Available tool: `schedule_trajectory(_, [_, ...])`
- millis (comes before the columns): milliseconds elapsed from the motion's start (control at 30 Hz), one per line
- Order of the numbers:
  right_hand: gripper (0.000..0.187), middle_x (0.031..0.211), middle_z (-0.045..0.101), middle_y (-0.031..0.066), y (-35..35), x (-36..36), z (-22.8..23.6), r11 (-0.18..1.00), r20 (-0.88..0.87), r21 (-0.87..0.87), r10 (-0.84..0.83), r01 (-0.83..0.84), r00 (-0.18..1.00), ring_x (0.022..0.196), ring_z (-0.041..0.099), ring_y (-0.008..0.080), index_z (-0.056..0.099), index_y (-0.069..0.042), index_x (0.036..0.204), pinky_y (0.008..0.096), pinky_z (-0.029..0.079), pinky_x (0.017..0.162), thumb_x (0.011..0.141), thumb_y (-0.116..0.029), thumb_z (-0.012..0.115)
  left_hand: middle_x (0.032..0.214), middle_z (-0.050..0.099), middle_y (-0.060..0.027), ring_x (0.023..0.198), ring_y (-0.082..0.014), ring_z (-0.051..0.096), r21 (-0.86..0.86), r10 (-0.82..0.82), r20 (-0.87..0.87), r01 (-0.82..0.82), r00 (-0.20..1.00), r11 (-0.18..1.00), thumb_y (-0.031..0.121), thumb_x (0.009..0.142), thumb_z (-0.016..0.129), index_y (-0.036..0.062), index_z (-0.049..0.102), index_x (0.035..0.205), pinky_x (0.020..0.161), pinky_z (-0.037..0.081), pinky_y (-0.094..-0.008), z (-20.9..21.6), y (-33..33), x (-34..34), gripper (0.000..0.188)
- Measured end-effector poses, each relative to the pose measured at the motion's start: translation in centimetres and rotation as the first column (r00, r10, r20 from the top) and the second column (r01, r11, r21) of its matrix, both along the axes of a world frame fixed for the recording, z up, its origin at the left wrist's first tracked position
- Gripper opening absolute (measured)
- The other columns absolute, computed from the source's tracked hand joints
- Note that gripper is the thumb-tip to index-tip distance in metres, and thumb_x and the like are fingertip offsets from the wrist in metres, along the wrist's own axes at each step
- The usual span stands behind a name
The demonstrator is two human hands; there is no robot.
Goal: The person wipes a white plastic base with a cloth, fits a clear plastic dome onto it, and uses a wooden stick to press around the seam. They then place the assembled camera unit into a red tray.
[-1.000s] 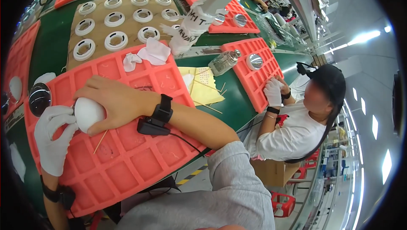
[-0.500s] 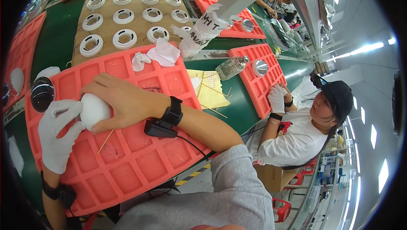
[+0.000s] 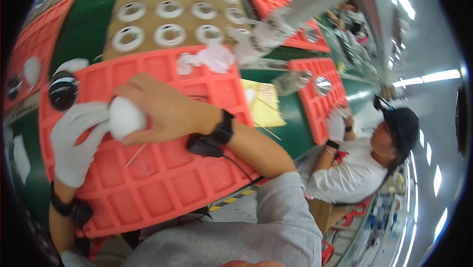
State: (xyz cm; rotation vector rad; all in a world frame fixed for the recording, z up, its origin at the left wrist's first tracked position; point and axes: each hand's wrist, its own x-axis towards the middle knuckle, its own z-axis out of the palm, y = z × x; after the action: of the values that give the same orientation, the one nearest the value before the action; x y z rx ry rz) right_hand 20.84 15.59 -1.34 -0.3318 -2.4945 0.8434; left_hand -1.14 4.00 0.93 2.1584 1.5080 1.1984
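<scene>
A: In the head view, where are the hands?
B: Left of centre in the frame. The left hand, in a white glove, pinches the left edge of a white dome cover with its fingertips and thumb. The bare right hand is curved over the cover from the other side, thumb along the lower edge.
A: So both hold it. Where is the cover, exactly?
B: Above a coral-red grid tray that fills the left and centre of the frame. Whether it touches the tray, I can't tell.
A: What's near it?
B: A thin wooden stick just below, and a glossy black dome at the tray's upper-left corner. Pale cloths lie on its upper-right part.
A: And higher up?
B: Rows of white rings on a cardboard sheet, on the green desk.
A: To the right?
B: Yellow paper, a blurred glass jar, then a co-worker in white, at a smaller red tray.
</scene>
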Motion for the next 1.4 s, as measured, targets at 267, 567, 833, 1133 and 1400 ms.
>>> schedule_trajectory(267, [0.077, 0.125, 0.058, 0.0168, -0.1, -0.1, 1.0, 0.997, 0.078, -0.041, 0.068, -0.065, 0.995, 0.117, 0.055, 0.0355, 0.051, -0.003, 0.137, 0.0438, 0.046, 0.101, 0.074, -0.029, 0.087, 0.109, 0.072, -0.0105, 0.097, -0.0259, 0.071, 0.000, -0.121, -0.055, 0.122, 0.991, 0.993, 0.004, 0.081, 0.077, 0.0053, 0.075, 0.102, 0.084, 0.058, -0.0338, -0.6, 0.1, -1.4, 0.020])
schedule_trajectory(567, [0.078, 0.124, 0.058, 0.0168, -0.1, -0.2, 1.7, 0.998, 0.132, -0.066, 0.028, -0.019, 0.991, 0.117, 0.055, 0.0344, 0.051, -0.003, 0.139, 0.0433, 0.045, 0.100, 0.073, -0.027, 0.087, 0.109, 0.071, -0.0083, 0.095, -0.0218, 0.070, -0.157, -0.072, 0.248, 0.114, 0.966, 0.981, 0.004, 0.085, 0.076, 0.0065, 0.074, 0.102, 0.083, 0.058, -0.0311, -0.5, 0.9, -1.2, 0.017])
schedule_trajectory(833, [0.078, 0.122, 0.057, 0.0178, -0.3, -0.2, 1.6, 1.000, 0.133, -0.018, 0.016, -0.014, 0.991, 0.116, 0.055, 0.0357, 0.051, -0.003, 0.138, 0.0432, 0.046, 0.099, 0.073, -0.027, 0.086, 0.109, 0.072, -0.0080, 0.094, -0.0230, 0.071, -0.065, -0.085, 0.029, 0.087, 0.996, 0.994, 0.007, 0.086, 0.075, 0.0085, 0.075, 0.104, 0.082, 0.058, -0.0316, -0.6, 0.2, -1.4, 0.017])
schedule_trajectory(1133, [0.079, 0.121, 0.056, 0.0194, -1.1, -0.4, 1.7, 0.995, 0.130, 0.101, -0.029, 0.016, 0.991, 0.114, 0.054, 0.0380, 0.050, -0.001, 0.138, 0.0450, 0.047, 0.097, 0.073, -0.030, 0.086, 0.102, 0.071, -0.0018, 0.082, -0.0211, 0.070, 0.137, -0.034, -0.188, 0.060, 0.982, 0.989, 0.009, 0.079, 0.079, 0.0125, 0.069, 0.096, 0.063, 0.054, -0.0309, -1.0, 0.3, -1.2, 0.020])
schedule_trajectory(1400, [0.081, 0.123, 0.055, 0.0195, -1.3, -0.7, 1.9, 0.987, 0.152, 0.158, -0.033, 0.009, 0.988, 0.113, 0.055, 0.0391, 0.049, -0.002, 0.139, 0.0454, 0.048, 0.096, 0.073, -0.031, 0.087, 0.093, 0.064, 0.0004, 0.070, -0.0192, 0.064, 0.157, 0.031, -0.301, 0.018, 0.953, 0.987, 0.005, 0.073, 0.075, 0.0131, 0.058, 0.093, 0.055, 0.047, -0.0314, -1.4, 0.3, -1.0, 0.028])
